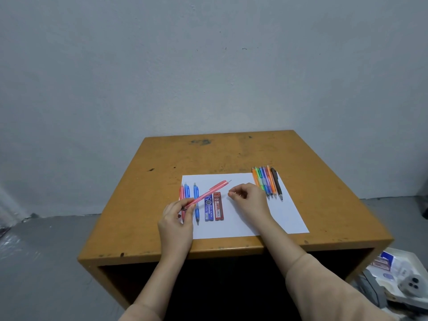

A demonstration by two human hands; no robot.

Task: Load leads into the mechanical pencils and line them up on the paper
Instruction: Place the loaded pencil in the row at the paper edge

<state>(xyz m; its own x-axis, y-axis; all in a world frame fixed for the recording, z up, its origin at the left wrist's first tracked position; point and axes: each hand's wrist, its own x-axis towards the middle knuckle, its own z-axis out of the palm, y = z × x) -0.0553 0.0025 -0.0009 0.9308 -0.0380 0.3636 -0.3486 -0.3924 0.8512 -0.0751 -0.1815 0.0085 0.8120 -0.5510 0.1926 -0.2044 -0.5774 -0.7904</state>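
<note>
The paper (254, 218) lies square on the counter (231, 154) so I can sort across it: three lined-up pencils (196, 212) at its left edge, the waiting cluster (269, 184) at its right corner, and two lead cases (209, 208) between them, within easy reach. My left grip (177, 218) closes round the near end of the pink pencil (208, 193), tilting its far end toward my right grip (249, 198). That grip pinches something too fine to make out, probably a lead.
</note>
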